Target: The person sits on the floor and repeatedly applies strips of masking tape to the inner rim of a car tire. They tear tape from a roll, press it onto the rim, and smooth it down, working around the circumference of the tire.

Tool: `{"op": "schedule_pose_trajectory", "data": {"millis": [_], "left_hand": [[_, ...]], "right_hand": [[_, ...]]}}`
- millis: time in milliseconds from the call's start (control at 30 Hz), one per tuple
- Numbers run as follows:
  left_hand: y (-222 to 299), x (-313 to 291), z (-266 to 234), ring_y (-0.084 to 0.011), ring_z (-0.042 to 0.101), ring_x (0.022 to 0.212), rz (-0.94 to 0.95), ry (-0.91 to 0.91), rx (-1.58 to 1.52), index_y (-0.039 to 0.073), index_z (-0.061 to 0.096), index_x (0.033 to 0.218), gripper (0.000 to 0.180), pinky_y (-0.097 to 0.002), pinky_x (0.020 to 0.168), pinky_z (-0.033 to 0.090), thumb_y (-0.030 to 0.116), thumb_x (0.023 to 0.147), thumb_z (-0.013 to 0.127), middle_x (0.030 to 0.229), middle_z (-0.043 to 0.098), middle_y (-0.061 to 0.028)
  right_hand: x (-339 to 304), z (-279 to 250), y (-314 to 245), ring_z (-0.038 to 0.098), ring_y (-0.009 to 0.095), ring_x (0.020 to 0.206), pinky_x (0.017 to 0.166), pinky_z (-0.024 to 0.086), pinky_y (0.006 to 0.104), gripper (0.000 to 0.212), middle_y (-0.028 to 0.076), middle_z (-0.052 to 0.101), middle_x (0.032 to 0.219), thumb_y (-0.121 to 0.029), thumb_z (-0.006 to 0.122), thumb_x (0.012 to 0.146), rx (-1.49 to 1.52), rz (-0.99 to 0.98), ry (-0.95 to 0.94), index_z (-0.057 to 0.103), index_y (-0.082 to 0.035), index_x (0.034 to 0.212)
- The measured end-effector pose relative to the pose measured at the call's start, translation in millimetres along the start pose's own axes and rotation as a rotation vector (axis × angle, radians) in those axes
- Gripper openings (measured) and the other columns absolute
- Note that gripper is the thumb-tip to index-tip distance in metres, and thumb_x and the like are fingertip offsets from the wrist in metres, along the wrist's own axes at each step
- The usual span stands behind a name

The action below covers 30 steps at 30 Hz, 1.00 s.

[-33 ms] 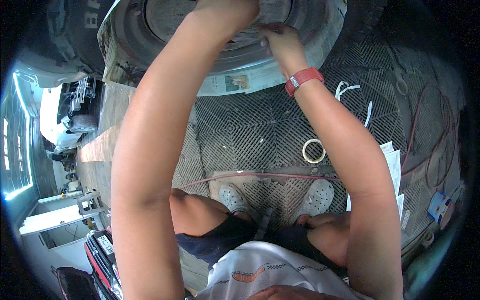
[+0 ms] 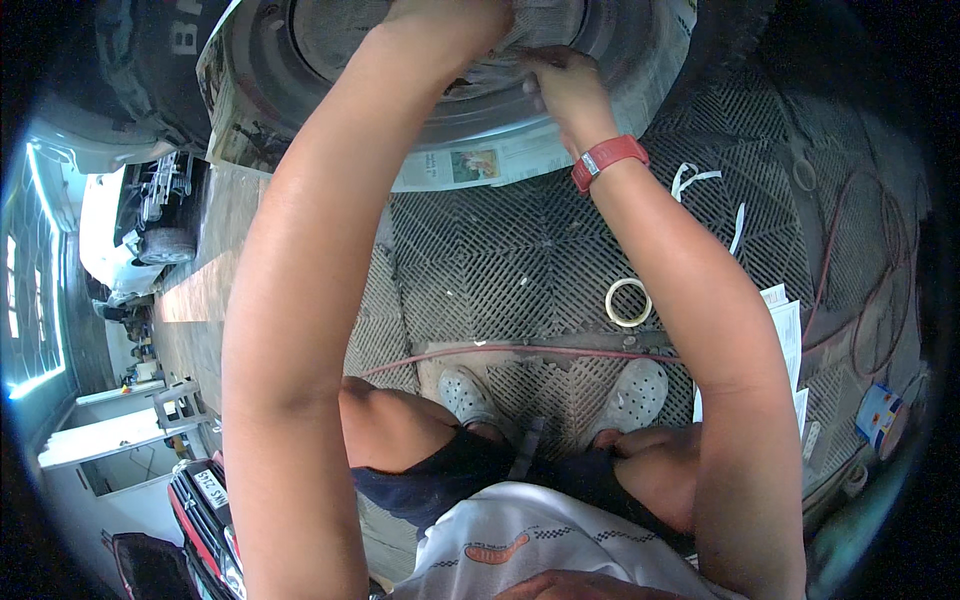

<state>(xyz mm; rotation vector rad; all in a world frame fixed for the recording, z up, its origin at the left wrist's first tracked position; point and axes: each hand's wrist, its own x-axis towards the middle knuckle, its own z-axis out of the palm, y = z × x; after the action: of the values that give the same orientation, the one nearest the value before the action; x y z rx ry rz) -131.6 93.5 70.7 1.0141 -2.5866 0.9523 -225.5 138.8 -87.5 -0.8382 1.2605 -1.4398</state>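
A wheel [image 2: 270,75] stands at the top, with newspaper [image 2: 475,165] spread around its outer edge and more grey paper [image 2: 340,35] over its middle. My left hand [image 2: 452,22] is at the wheel's middle, partly cut off by the upper edge. Its fingers are hidden behind the back of the hand. My right hand [image 2: 570,88] is just to the right, a red band [image 2: 610,158] on its wrist. Thumb and forefinger come together by the inner paper, closed in a pinch; what they hold is too small to make out.
Below lies a dark grid mat [image 2: 480,240] with a roll of masking tape [image 2: 628,302] and white strips [image 2: 738,228]. A red hose [image 2: 530,349] crosses before my shoes. Paper sheets [image 2: 787,335] and a blue-labelled can [image 2: 880,418] are at right; a white vehicle [image 2: 105,235] stands left.
My left hand has shifted very slightly to the left over the wheel's middle. The right hand stays in nearly the same place.
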Motion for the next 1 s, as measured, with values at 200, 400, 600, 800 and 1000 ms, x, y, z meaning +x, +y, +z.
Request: {"op": "schedule_pose_trajectory", "data": {"millis": [200,400,600,800,1000], "left_hand": [[-10,-16,-19,-0.0359,0.052,0.137,-0.203,0.055,-0.047,0.015,0.062,0.139,0.048,-0.0493,0.114,0.041,0.014,0.092,0.066,0.143,0.060,-0.0143],[-30,-21,-18,-0.0382,0.053,0.134,-0.291,0.040,-0.012,0.012,0.063,0.134,0.043,-0.0506,0.112,0.043,0.013,0.091,0.065,0.140,0.060,-0.0173],[-24,-22,-32,-0.0413,0.060,0.125,-0.381,0.035,-0.022,0.008,0.066,0.128,0.038,-0.0513,0.107,0.048,0.014,0.091,0.065,0.133,0.065,-0.0217],[-28,-26,-33,-0.0415,0.059,0.127,-0.416,0.067,-0.082,0.007,0.065,0.130,0.039,-0.0504,0.106,0.049,0.013,0.091,0.064,0.136,0.064,-0.0230],[-59,-49,-10,-0.0454,0.055,0.132,-0.506,0.068,-0.291,0.006,0.060,0.137,0.044,-0.0498,0.112,0.044,0.014,0.094,0.063,0.138,0.062,-0.0260]], "right_hand": [[-9,5,-12,0.055,0.012,0.060,0.060,0.045,0.0279,0.028,0.003,0.067,0.075,-0.023,0.072,0.096,-0.051,0.025,0.016,0.075,0.001,0.110],[-5,5,-10,0.054,0.012,0.059,0.060,0.044,0.0295,0.028,0.003,0.067,0.074,-0.024,0.071,0.095,-0.054,0.010,0.026,0.074,0.001,0.109],[-3,3,-9,0.054,0.013,0.059,0.060,0.044,0.0295,0.027,0.004,0.067,0.075,-0.023,0.071,0.095,-0.049,-0.033,0.046,0.074,0.001,0.106],[-3,-6,-10,0.055,0.012,0.060,0.060,0.044,0.0296,0.027,0.004,0.067,0.075,-0.024,0.072,0.095,-0.041,-0.064,0.055,0.074,0.000,0.104],[-4,-15,-14,0.055,0.012,0.060,0.061,0.044,0.0299,0.027,0.003,0.067,0.075,-0.026,0.073,0.095,-0.032,-0.029,0.062,0.073,0.000,0.103]]}}
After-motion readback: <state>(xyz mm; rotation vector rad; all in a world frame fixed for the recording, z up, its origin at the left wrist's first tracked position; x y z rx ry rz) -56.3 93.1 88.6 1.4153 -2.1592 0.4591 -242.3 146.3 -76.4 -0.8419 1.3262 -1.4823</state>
